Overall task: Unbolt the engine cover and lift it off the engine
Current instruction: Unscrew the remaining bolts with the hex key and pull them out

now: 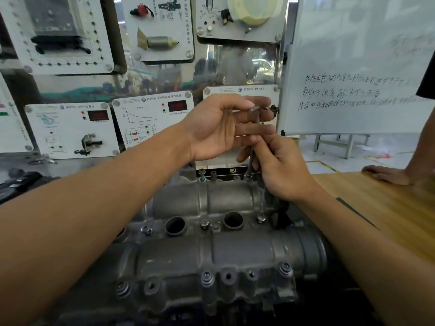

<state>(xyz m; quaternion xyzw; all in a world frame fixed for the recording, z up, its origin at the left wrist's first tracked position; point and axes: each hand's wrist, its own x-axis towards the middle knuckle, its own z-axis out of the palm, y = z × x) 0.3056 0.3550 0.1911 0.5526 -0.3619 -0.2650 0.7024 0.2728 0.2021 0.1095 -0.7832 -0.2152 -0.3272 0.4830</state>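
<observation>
The grey cast-metal engine cover [211, 234] is lying low in front of me, bolts sitting along its edges. I am working its far-edge bolt [247, 177] with a thin L-shaped metal key [251, 158]. My left hand [219, 128] is pinching the top arm and my right hand [280, 168] is pinching the shaft, and I am aiming for upright and fully seated.

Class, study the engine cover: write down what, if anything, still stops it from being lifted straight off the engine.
Bolts. Several still sit in the engine cover: near-edge bolts and middle-row bolts. The left hand and right hand hold an L-shaped wrench over the far edge. Nothing else visible lies above it.
</observation>
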